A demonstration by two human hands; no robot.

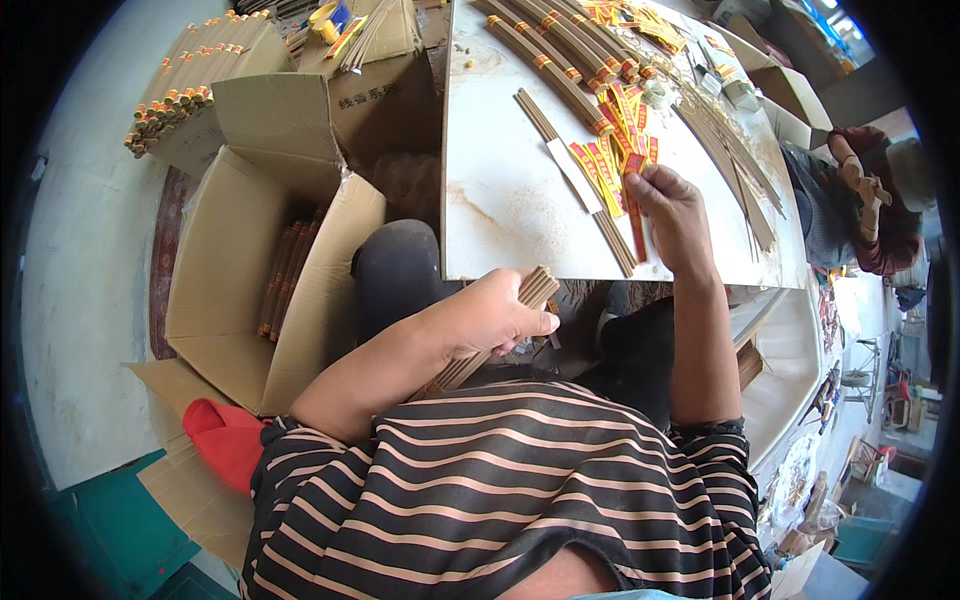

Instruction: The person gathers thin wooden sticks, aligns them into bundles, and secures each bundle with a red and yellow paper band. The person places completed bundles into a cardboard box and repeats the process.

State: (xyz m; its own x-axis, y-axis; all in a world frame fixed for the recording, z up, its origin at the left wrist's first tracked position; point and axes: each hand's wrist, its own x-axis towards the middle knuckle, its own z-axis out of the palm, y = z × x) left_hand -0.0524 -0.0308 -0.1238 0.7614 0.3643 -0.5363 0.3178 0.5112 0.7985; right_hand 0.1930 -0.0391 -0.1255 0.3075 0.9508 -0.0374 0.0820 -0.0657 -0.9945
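Observation:
My left hand is wrapped round a bundle of brown incense sticks, held slantwise in front of my striped shirt, near the table's front edge. Over the table, my right hand pinches a narrow red paper band between thumb and fingertips. Beside that hand lies a fan of yellow-and-red paper labels, with more strips behind it. A few loose incense sticks lie left of the labels, crossed by a white paper strip.
Banded incense bundles lie at the back of the white table. Loose sticks rest on its right. An open carton holding bundles stands left; stacked bundles are beyond. Another person sits at the right.

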